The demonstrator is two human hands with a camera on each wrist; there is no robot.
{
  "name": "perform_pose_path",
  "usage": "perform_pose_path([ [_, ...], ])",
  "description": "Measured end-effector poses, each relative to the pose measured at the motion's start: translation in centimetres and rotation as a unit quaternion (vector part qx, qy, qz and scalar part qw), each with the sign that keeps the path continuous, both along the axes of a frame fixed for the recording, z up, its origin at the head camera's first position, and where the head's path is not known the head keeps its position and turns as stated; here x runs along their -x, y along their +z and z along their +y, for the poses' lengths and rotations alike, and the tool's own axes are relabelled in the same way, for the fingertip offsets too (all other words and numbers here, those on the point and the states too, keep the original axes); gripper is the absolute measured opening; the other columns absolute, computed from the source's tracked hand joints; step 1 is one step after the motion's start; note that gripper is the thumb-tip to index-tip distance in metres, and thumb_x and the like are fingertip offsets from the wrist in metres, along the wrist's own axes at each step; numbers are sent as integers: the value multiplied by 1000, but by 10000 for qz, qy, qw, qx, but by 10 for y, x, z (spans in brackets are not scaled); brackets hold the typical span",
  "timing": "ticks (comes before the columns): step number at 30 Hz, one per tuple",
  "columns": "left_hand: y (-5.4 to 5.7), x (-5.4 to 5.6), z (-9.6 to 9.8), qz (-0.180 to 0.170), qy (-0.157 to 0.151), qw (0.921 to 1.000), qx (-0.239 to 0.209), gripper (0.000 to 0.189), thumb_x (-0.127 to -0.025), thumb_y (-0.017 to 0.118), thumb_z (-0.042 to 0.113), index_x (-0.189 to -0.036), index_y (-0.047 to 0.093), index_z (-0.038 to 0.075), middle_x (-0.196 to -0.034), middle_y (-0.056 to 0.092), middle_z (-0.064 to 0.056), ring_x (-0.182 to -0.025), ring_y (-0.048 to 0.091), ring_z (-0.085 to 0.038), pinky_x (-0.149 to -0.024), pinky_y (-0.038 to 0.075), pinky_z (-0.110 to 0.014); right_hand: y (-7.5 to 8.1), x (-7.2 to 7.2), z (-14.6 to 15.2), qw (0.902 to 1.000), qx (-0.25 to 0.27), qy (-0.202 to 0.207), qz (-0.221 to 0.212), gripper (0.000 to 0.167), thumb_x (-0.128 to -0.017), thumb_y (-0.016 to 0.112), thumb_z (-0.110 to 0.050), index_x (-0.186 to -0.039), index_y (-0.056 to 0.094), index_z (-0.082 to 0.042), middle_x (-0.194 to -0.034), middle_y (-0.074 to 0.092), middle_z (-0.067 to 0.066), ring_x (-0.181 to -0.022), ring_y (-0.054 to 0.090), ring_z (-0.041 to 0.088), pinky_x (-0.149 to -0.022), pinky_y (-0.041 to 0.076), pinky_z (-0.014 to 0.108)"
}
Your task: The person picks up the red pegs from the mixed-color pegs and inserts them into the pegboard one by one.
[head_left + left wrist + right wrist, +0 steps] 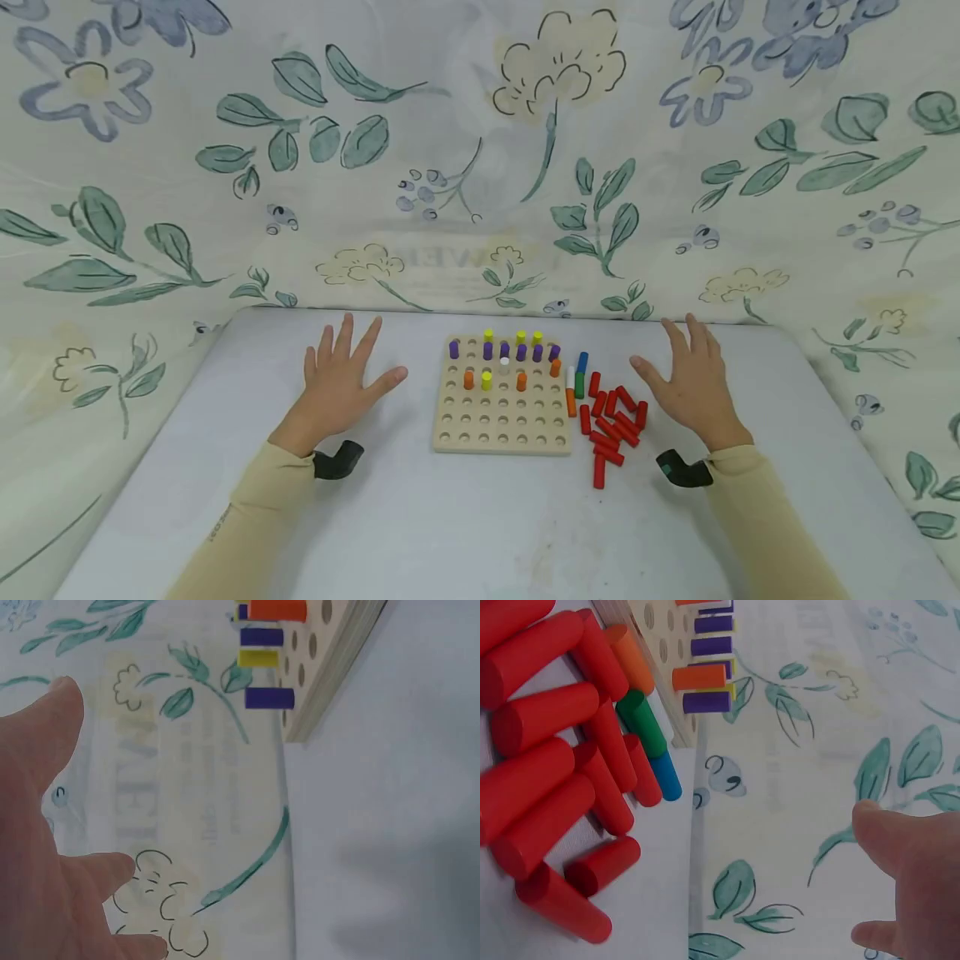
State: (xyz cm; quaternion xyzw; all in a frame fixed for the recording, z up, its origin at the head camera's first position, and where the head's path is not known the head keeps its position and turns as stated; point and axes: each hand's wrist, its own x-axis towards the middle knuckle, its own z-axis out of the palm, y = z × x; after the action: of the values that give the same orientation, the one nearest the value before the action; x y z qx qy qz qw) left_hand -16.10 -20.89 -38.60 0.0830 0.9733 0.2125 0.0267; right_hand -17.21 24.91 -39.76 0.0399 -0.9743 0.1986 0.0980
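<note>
A wooden pegboard (502, 421) with rows of holes lies in the middle of the table. Purple, yellow and orange pegs and one white peg (504, 365) stand in its far rows. My left hand (333, 383) is left of the board, fingers spread and straight, holding nothing. To the right, beyond a heap of loose red pegs (611, 421), my right hand (693, 383) is likewise spread and touches no peg. A green peg (642, 724), a blue peg (666, 777) and an orange peg (630, 660) lie between the board and the red ones.
The white table (465, 533) ends at the back against a floral cloth (450, 167), which also hangs at both sides. A loose white peg (570, 377) lies at the board's right edge. Black wrist cameras (339, 460) stick out from both sleeves.
</note>
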Motion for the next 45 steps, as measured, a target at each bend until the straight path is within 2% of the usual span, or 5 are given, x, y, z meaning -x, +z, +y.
perform_pose_path([
  [12, -21, -9, 21, -28, -203, 9984, -521, 89, -99, 50, 59, -161, 16, 6, -163, 2, -32, -147, -1, -56, -112, 0, -75, -7, 0, -7, 9995, 318, 22, -81, 77, -95, 65, -36, -151, 32, 5, -157, 18, 36, -142, 16, 56, -108, 22, 77],
  [20, -33, -10, 26, -230, -547, 9944, -879, 86, -100, 52, 55, -162, 13, 8, -165, 3, -26, -150, 0, -50, -115, 0, -71, -14, -2, -12, 9972, 615, -99, -421, 76, -97, 62, -36, -154, 28, 2, -158, 18, 32, -144, 15, 52, -104, 32, 74],
  [28, -43, -9, 30, -365, -767, 9914, -998, 87, -100, 54, 52, -162, 11, 9, -166, 5, -24, -151, 2, -47, -117, 1, -68, -22, 0, -13, 9963, 741, 25, -438, 73, -98, 62, -34, -154, 30, 2, -157, 23, 31, -143, 18, 50, -104, 35, 72],
  [38, -60, -5, 34, -554, -1094, 9862, -1114, 94, -95, 64, 51, -162, 13, 9, -166, 12, -21, -152, 6, -45, -118, 2, -68, -30, 3, -13, 9935, 860, 120, -741, 69, -100, 60, -33, -154, 32, 0, -151, 31, 32, -139, 25, 50, -102, 39, 70],
  [45, -64, -7, 37, -770, -1260, 9821, -1166, 101, -89, 71, 53, -162, 15, 12, -167, 13, -18, -153, 3, -42, -117, -7, -65, -39, 6, -9, 9906, 1009, 158, -905, 66, -101, 60, -32, -153, 35, 0, -144, 40, 29, -135, 31, 48, -103, 40, 67],
])
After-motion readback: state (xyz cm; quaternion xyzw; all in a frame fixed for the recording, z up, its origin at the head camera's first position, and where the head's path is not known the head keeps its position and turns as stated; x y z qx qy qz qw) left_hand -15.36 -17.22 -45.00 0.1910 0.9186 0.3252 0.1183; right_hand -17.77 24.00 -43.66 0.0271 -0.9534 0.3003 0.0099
